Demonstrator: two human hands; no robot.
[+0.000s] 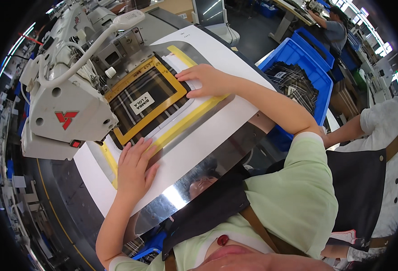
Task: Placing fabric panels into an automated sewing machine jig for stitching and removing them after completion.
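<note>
Dark plaid fabric (131, 92) with a white label (142, 103) lies under a yellow rectangular frame (151, 122) at the sewing machine head (68, 108). My left hand (136, 169) rests with its fingers stretched out beside the frame's near left corner, on a white sheet edged with yellow tape (181, 128). At the frame's right end, my right hand (208, 81) has its fingers spread, their tips at the frame and fabric edge. Neither hand grips anything that I can see. Part of the fabric is hidden by the frame.
White board (212, 128) covers much of the shiny metal table (199, 187). A blue bin (323, 104) with plaid pieces (293, 83) stands to the right. Close by on the right is another person in a dark apron (357, 189); one more sits farther back. A monitor (210, 12) stands behind.
</note>
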